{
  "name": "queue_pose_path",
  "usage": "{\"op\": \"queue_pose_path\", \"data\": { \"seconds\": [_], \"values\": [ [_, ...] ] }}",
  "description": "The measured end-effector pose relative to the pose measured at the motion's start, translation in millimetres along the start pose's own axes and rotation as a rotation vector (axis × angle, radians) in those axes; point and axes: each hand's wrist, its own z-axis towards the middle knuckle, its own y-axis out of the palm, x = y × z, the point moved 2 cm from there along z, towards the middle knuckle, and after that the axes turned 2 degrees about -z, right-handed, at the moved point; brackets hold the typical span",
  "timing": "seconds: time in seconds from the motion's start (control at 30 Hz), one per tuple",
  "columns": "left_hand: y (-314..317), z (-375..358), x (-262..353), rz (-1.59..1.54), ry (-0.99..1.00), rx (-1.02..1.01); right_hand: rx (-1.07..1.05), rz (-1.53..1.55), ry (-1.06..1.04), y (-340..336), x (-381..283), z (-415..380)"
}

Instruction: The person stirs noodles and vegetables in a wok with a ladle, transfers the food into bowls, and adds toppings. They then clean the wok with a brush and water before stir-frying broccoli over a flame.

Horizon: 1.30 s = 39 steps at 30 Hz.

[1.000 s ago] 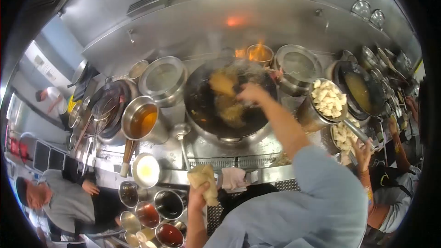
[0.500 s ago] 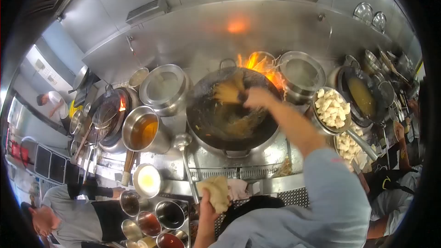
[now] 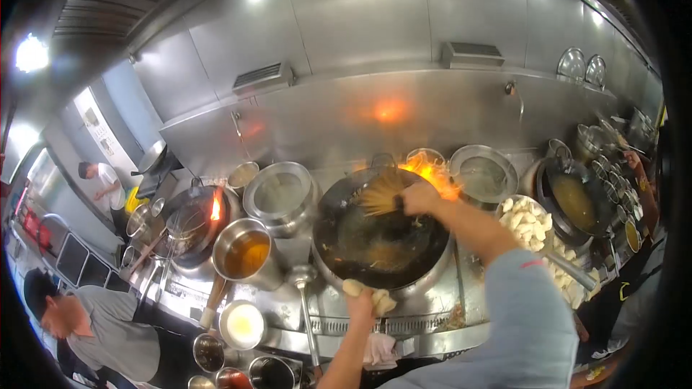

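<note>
My right hand (image 3: 419, 199) is closed around the bound end of a bamboo wok brush (image 3: 380, 193). Its splayed bristles lie against the far inside wall of a large dark wok (image 3: 342, 239). A little cloudy liquid and a few scraps show in the wok's bottom. At the near rim, a folded beige cloth (image 3: 376, 298) is gripped in my left hand (image 3: 362, 308); the cloth covers the spot where the wok's near handle was. Whether it grips that handle is hidden. Flames (image 3: 431, 175) rise behind the wok's far right side.
To the left stand a pot of amber liquid (image 3: 245, 251), a ladle (image 3: 306, 299) and a bowl of pale liquid (image 3: 242, 325). A strainer of pale chunks (image 3: 526, 225) sits at right. A co-worker (image 3: 108, 328) stands at lower left; another wok (image 3: 569, 198) is far right.
My left hand has brought the cloth forward from below the counter edge to the wok's near rim. The brush stays at the wok's far wall. My view has tilted up.
</note>
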Motion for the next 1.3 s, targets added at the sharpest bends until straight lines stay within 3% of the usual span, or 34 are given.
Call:
{"op": "queue_pose_path", "data": {
  "seconds": [0.07,0.17,0.2,0.23,0.27,0.37,0.4,0.47,0.5,0.53,0.6,0.63,0.77,0.9,1.0,1.13,1.3],
  "values": [
    [2.0,-1.8,14.3,0.061,0.025,-0.023,0.061,0.163,0.116,40.8,-41.6,-2.2],
    [-14.3,19.9,-8.0,0.062,0.048,-0.038,-0.148,0.298,0.058,42.8,-59.3,-71.3],
    [-21.9,32.6,-30.9,0.043,0.016,-0.035,-0.104,0.268,-0.012,28.5,-51.6,-106.8],
    [-14.9,36.3,-31.4,0.104,0.127,-0.042,-0.153,0.188,-0.02,11.7,-41.3,-130.1],
    [-10.4,41.2,-31.0,0.159,0.072,-0.026,-0.114,0.065,-0.141,8.9,-16.4,-139.2],
    [9.1,40.7,-35.4,0.28,-0.166,-0.118,-0.047,0.191,-0.206,-1.2,5.6,-105.0],
    [3.0,-13.1,9.7,0.306,-0.104,-0.052,-0.02,0.239,-0.259,7.3,-4.2,-87.3],
    [-23.7,-39.3,29.1,0.595,-0.008,-0.04,0.003,0.261,-0.408,27.8,-36.0,-53.3],
    [-38.1,-46.7,21.2,0.537,0.041,-0.132,0.003,0.252,-0.476,39.0,-48.4,-39.6],
    [-31.4,2.3,-18.9,0.66,0.161,-0.28,0.003,0.235,-0.538,48.0,-52.6,-28.9],
    [-58.8,38.4,-39.0,0.698,0.285,-0.363,0.011,0.227,-0.666,70.1,-71.4,-4.9],
    [-72.0,5.9,-39.5,0.571,0.295,-0.309,0.015,0.202,-0.739,77.3,-84.2,4.1],
    [-98.4,-63.3,-20.0,0.318,0.214,-0.154,-0.019,0.355,-0.591,73.1,-126.3,-7.3],
    [-67.9,-67.1,-15.2,-0.111,0.043,-0.256,-0.049,0.418,-0.497,64.4,-138.8,-18.7],
    [-39.7,-56.2,-20.0,-0.252,0.029,-0.155,-0.046,0.466,-0.425,60.1,-123.4,-17.8],
    [-9.9,-45.4,-10.8,-0.251,-0.095,-0.163,-0.033,0.576,-0.289,48.8,-88.5,-0.7],
    [16.4,-11.4,-13.9,0.222,0.058,0.15,-0.15,0.917,0.045,34.4,-23.7,0.5]
  ]
}}
